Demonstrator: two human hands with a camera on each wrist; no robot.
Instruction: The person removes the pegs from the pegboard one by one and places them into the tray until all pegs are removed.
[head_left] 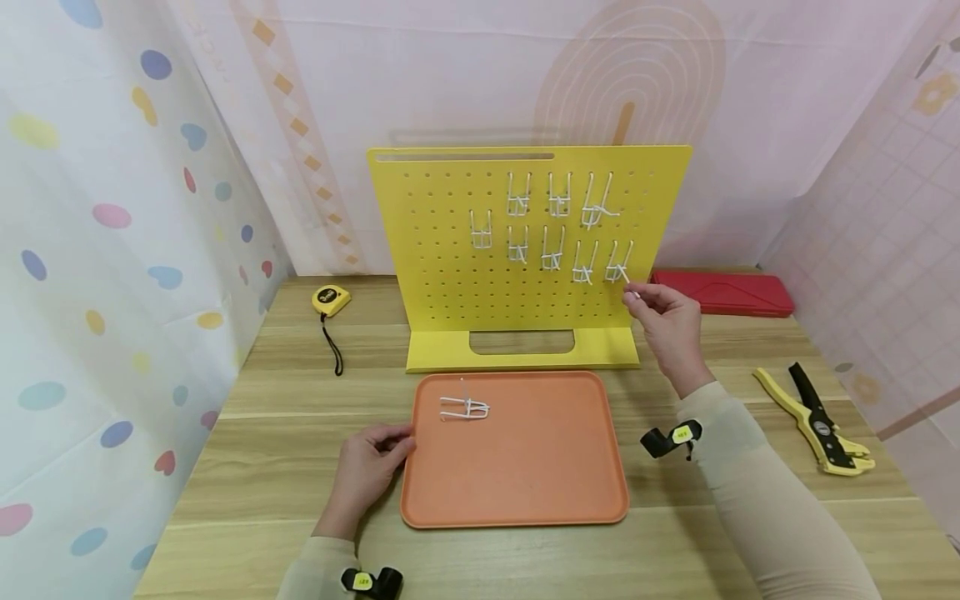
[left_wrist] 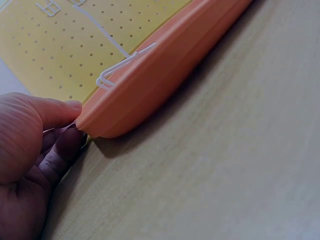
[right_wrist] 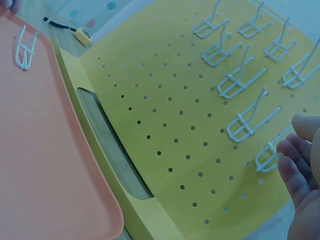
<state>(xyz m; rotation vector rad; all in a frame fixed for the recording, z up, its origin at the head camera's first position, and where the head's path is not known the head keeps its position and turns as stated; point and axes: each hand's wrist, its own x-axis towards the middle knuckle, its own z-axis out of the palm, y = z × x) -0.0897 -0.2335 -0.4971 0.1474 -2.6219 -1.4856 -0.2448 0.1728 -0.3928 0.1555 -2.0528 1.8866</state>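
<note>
Now, right hand [head_left: 667, 325]: pinches the tip of a hook [head_left: 619, 268] just beyond it, on the board [head_left: 495, 300].
Left hand [head_left: 369, 465]: grips the tray [head_left: 517, 471] beside it.
Hook risk: a sideways tug could unseat it from its holes.

Your head view is bright, with a soft shadow on the table [head_left: 285, 467] beside your right sleeve [head_left: 772, 500]; your left wrist view is dimmer, the board [left_wrist: 65, 57] hazy; your right wrist view looks bluish.
</note>
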